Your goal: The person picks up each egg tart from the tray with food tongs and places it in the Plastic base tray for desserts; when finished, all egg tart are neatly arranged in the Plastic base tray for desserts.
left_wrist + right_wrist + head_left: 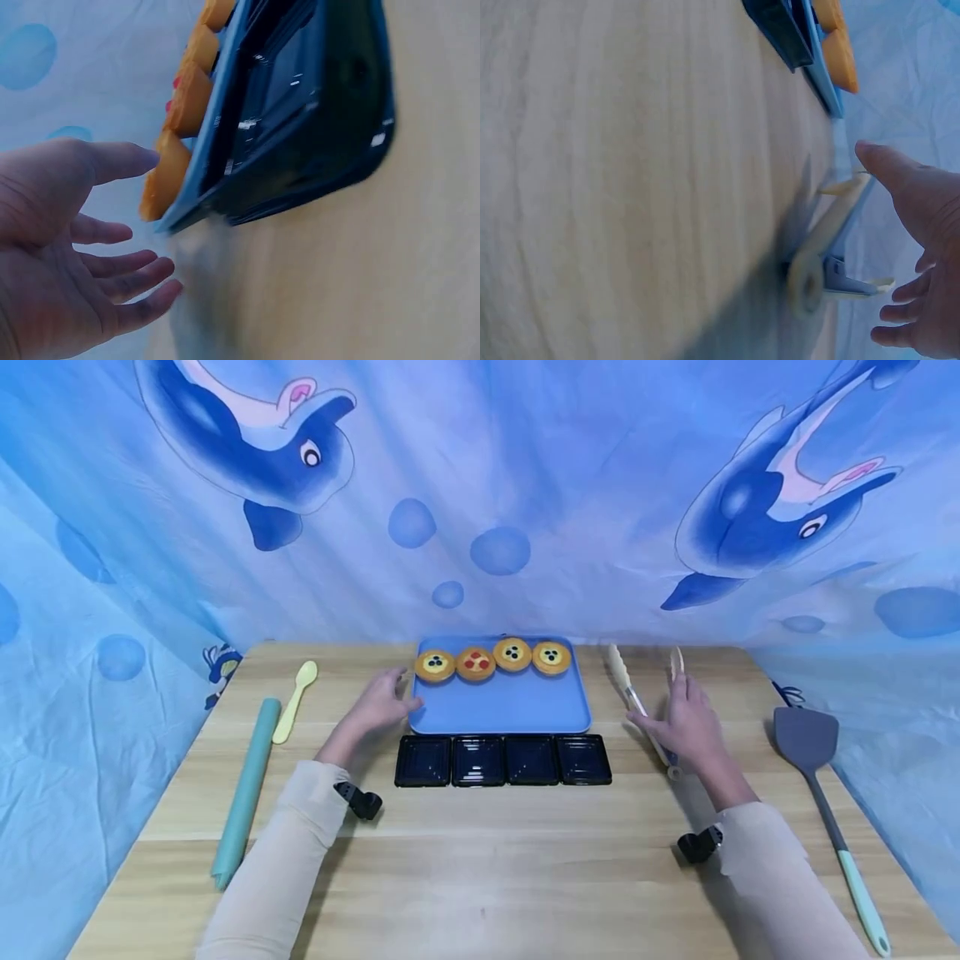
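Wooden table (480,868), tongs (634,698) beneath right hand (692,722)

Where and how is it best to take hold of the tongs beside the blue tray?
Probably around both arms of the tongs, midway along, from above with the right hand: thumb outside the arm nearer the blue tray, fingers outside the other. They lie spread in a V, hinge end near and pale tips far, so squeezing should bring the tips together.

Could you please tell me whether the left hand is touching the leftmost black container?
Apart: the head view shows tabletop between the left hand and the leftmost black container.
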The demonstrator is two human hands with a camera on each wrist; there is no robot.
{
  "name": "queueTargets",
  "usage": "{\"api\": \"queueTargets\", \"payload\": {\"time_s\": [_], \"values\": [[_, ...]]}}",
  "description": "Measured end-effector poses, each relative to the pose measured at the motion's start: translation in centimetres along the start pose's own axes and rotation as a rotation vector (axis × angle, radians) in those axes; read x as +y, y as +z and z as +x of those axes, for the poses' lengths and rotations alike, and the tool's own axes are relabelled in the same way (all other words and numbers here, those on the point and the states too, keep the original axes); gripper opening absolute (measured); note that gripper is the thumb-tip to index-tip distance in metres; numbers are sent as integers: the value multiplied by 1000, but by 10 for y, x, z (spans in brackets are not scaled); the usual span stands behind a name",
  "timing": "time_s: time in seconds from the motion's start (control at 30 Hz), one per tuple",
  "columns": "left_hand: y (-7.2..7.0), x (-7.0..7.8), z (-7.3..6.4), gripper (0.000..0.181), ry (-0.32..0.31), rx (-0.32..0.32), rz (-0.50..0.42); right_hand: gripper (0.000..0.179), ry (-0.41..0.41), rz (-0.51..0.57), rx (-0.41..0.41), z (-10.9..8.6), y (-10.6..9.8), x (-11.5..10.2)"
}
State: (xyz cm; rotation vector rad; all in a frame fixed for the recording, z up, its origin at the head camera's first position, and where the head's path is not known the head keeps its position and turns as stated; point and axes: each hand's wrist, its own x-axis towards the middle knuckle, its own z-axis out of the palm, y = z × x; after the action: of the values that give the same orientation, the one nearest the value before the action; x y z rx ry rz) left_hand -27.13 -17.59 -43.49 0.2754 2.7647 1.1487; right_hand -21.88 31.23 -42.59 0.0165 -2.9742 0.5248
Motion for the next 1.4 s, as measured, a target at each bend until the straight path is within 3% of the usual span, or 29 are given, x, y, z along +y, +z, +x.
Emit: {"api": "queueTargets", "payload": {"time_s": [0.2,0.4,0.53,0.8,1.03,1.4], "values": [[10,1,5,60,-33,49,-104,120,103,44,22,5,5,-2],[18,1,3,52,-99,66,-169,102,222,70,-10,3,14,-6],[19,1,0,53,-116,87,-162,93,277,72,-28,2,18,-8],[18,0,2,52,-114,107,-156,91,296,60,20,4,21,-9],[18,-1,3,50,-112,110,-175,82,284,129,69,7,18,-4],[18,-3,1,50,-110,95,-175,82,202,166,108,3,-4,2]]}}
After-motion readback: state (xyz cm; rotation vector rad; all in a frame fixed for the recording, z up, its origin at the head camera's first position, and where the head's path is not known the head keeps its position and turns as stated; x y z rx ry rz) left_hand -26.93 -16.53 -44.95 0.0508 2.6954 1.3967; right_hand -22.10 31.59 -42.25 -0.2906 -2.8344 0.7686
